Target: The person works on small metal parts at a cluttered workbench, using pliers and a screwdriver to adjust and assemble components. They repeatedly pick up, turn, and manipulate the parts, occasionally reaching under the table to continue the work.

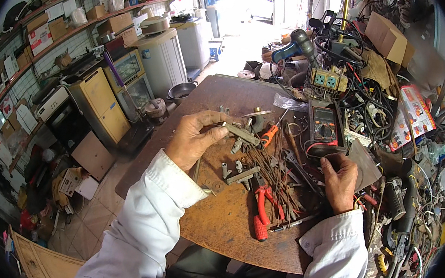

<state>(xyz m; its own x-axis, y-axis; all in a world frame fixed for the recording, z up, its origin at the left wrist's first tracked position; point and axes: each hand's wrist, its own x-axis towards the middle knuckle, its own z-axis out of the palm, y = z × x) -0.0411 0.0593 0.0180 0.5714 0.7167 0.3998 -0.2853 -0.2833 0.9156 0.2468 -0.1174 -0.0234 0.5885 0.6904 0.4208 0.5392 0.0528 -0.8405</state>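
Note:
My left hand [195, 139] is closed above the workbench [208, 221], pinching a flat metal bar-shaped fitting [241, 134] between thumb and fingers. My right hand [340, 184] is closed too, with its thumb pressed to the fingers at the edge of a thin grey sheet [363, 167]. Below my left hand lies a similar metal fitting [243, 175] with small stubs. Between the hands are pliers with red handles [260, 219], a bundle of thin rusty rods [271, 168] and an orange-handled screwdriver [269, 136]. A round metal disc piece [258, 113] stands behind the left hand's fitting.
Past my right hand, a multimeter [324, 125] rests on the bench. A blue and grey heat gun [297, 48] and a socket box [328, 79] stand at the back. Tangled cables and tools heap along the right. Shelves [53, 50] and cabinets [98, 104] line the left wall.

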